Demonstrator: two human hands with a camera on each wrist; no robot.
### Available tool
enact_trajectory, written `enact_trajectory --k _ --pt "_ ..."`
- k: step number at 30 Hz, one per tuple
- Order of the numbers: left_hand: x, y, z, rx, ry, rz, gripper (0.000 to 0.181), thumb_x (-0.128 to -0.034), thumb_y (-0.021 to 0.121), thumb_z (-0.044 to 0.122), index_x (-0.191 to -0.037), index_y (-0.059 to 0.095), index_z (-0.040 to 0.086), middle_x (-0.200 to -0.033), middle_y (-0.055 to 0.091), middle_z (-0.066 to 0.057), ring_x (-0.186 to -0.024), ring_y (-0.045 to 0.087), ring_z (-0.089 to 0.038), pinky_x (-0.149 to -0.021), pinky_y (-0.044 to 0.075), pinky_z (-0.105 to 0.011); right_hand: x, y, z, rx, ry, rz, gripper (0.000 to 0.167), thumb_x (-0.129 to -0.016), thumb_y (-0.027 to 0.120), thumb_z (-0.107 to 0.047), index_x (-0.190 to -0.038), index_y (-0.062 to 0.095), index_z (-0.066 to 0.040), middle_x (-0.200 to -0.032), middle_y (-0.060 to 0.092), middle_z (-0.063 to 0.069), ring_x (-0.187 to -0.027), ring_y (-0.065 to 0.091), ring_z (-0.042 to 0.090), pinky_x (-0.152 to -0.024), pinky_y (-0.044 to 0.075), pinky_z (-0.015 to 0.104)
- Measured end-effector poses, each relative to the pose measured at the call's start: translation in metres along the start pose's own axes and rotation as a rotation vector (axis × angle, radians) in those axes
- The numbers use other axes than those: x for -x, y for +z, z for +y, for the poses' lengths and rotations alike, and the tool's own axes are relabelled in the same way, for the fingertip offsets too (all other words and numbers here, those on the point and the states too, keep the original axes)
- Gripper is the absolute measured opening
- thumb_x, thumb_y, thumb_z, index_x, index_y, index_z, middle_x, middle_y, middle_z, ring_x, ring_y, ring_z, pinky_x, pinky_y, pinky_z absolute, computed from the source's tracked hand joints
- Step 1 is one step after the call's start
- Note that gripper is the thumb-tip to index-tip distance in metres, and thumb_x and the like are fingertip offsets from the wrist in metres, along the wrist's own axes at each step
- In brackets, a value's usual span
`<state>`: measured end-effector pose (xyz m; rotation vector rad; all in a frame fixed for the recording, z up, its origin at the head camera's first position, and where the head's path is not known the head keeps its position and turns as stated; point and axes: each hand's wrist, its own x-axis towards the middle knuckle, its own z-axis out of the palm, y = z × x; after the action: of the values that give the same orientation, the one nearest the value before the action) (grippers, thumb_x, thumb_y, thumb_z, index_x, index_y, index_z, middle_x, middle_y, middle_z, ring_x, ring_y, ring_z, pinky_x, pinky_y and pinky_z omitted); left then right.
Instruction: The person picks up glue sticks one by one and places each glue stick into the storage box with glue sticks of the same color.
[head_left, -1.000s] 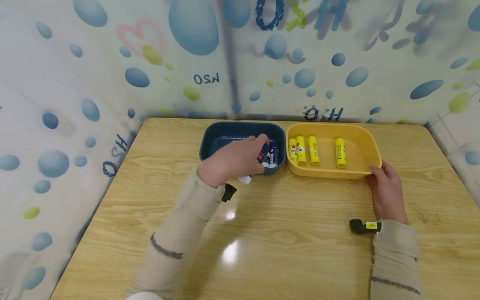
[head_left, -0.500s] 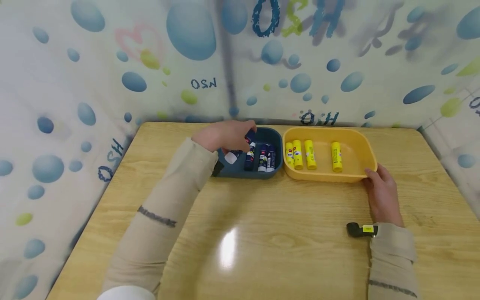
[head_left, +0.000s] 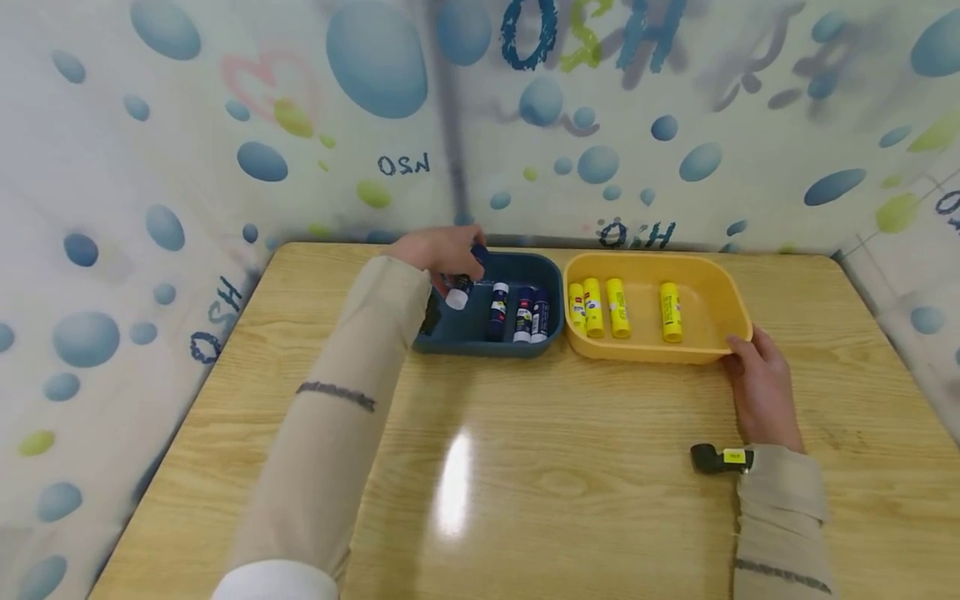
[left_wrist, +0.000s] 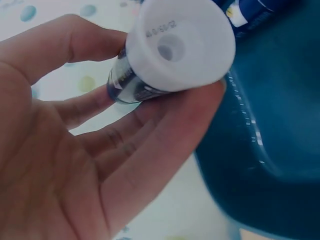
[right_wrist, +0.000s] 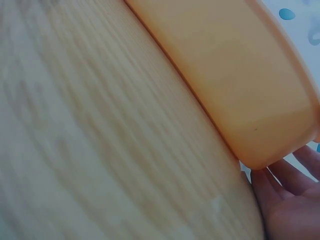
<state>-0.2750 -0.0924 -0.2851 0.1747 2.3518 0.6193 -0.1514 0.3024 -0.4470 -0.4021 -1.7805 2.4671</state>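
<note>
My left hand (head_left: 442, 252) is over the left part of a dark blue bin (head_left: 480, 346). It grips a dark blue glue stick (head_left: 459, 292), tilted, with its white end towards me. In the left wrist view, that white end (left_wrist: 185, 45) of the stick shows between thumb and fingers, beside the bin's wall. Three more dark blue glue sticks, one of them (head_left: 497, 315) a little apart, lie in the right half of the bin. My right hand (head_left: 765, 392) holds the front right corner of a yellow bin (head_left: 637, 352), thumb on the rim and fingers against the outside.
Several yellow glue sticks lie in the yellow bin, most at its left end and one stick (head_left: 671, 312) further right. Both bins stand side by side near the back edge of the wooden table (head_left: 570, 467). A patterned wall (head_left: 480, 150) rises behind.
My left hand has moved left and back across the blue bin, carrying the glue stick. Sticks it had covered now show. The right hand stays at the yellow bin's corner.
</note>
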Motion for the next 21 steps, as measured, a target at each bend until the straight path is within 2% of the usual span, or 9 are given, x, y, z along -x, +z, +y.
enact_trajectory --k 3,7,13,16,21 --pt "-0.009 0.000 -0.006 0.021 -0.012 0.025 0.050 -0.0853 0.056 0.013 -0.128 0.029 0.015 -0.103 0.050 -0.012 -0.090 0.055 -0.027 -0.066 0.052 -0.036 -0.001 -0.001 -0.001 -0.001 -0.001 0.005 0.055 -0.091 0.053 -0.022 -0.140 0.030 -0.015 -0.143 0.020 0.004 -0.126 0.025 0.019 -0.089 0.036 0.014" --pt "-0.022 0.004 -0.015 0.022 -0.039 0.052 0.051 -0.0836 0.059 0.013 -0.126 0.030 0.014 -0.102 0.051 -0.013 -0.085 0.058 -0.027 -0.065 0.052 -0.036 0.000 -0.001 0.000 -0.003 0.003 0.007 0.055 -0.091 0.053 -0.021 -0.140 0.029 -0.015 -0.143 0.021 0.004 -0.126 0.026 0.018 -0.095 0.032 0.019" --pt "-0.036 0.013 -0.026 0.082 -0.096 0.004 0.059 -0.0827 0.062 0.012 -0.128 0.025 0.013 -0.110 0.047 -0.016 -0.083 0.062 -0.029 -0.071 0.050 -0.037 0.002 -0.003 -0.001 0.046 0.014 0.019 0.057 -0.091 0.052 -0.025 -0.142 0.026 -0.018 -0.144 0.018 0.002 -0.127 0.024 0.017 -0.101 0.022 0.024" --pt "-0.038 0.016 -0.027 0.059 -0.127 0.025 0.058 -0.0818 0.063 0.014 -0.127 0.027 0.014 -0.110 0.048 -0.015 -0.084 0.062 -0.028 -0.069 0.049 -0.036 0.002 -0.003 -0.001 0.040 0.005 0.016 0.058 -0.090 0.053 -0.025 -0.141 0.026 -0.018 -0.144 0.018 0.002 -0.127 0.024 0.017 -0.100 0.025 0.022" --pt "-0.041 0.016 -0.025 -0.010 -0.141 0.050 0.057 -0.0806 0.064 0.019 -0.126 0.029 0.014 -0.106 0.050 -0.011 -0.084 0.062 -0.026 -0.070 0.047 -0.036 0.000 0.000 0.000 0.003 -0.018 0.012 0.056 -0.090 0.053 -0.021 -0.140 0.030 -0.014 -0.142 0.022 0.005 -0.125 0.027 0.019 -0.092 0.034 0.016"
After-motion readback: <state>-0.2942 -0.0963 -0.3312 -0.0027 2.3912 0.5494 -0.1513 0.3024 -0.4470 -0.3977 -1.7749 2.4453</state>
